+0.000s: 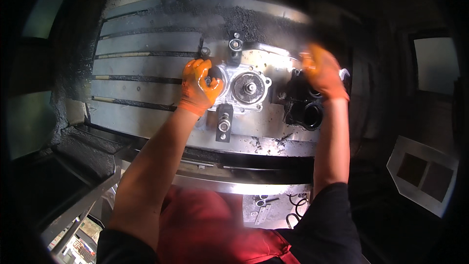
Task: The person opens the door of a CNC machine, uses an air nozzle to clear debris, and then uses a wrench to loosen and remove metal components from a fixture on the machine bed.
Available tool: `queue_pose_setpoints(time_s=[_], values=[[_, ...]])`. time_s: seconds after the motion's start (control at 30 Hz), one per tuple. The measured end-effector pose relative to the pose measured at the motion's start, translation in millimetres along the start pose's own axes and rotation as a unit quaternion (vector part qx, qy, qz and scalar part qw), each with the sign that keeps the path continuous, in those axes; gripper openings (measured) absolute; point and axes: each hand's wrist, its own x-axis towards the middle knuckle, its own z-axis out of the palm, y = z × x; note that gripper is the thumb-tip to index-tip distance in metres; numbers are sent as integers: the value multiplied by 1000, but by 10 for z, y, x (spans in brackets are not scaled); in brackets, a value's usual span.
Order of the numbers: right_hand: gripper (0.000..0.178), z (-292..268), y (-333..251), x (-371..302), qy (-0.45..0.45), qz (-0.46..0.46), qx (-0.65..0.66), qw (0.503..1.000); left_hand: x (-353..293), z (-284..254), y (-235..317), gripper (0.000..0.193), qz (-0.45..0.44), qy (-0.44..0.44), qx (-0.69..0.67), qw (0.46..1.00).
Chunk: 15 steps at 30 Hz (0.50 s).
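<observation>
Nearest, at the lower edge: red cloth over the torso, softly creased, with black sleeves to either side and bare forearms extended upward from them.

At left, a pale metal table with long parallel slots, dark and grimy along their lengths. Next, the left hand, in a wet-looking orange glove, laid over the left end of a metal casting. Fingers curled, thumb apart from them, around a dark round opening; hard to tell whether truly pinching the rim or only resting on it. Immediately right of this grip, the rest of the casting: bright, lobed at the edge with small bolt holes, and set with a dark, speckled round face around a shiny hub.

Along its upper edge, a dark upright clamp with a round bolt head; along the lower edge, a matching clamp with a thicker, stepped metal stud.

Farther right, well apart from the casting, the right hand, also orange-gloved and blurred, over or just beside a glossy black part with round openings. Impossible to tell whether spread or closed on anything.
</observation>
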Motion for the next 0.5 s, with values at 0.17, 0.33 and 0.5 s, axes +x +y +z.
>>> queue_pose_setpoints(time_s=[0.17, 0.33, 0.5], values=[[29, -333, -255, 367, -28, 42, 118, 992, 122, 26, 57, 20, -2, -5, -17, 1000], [15, -769, -699, -458, -22, 74, 376, 923, 29, 74, -193, 28, -25, -24, -7, 999], [24, -505, -1334, -1829, -165, 107, 82, 977, 24, 84, -145, 32, 4, 55, -74, 996]])
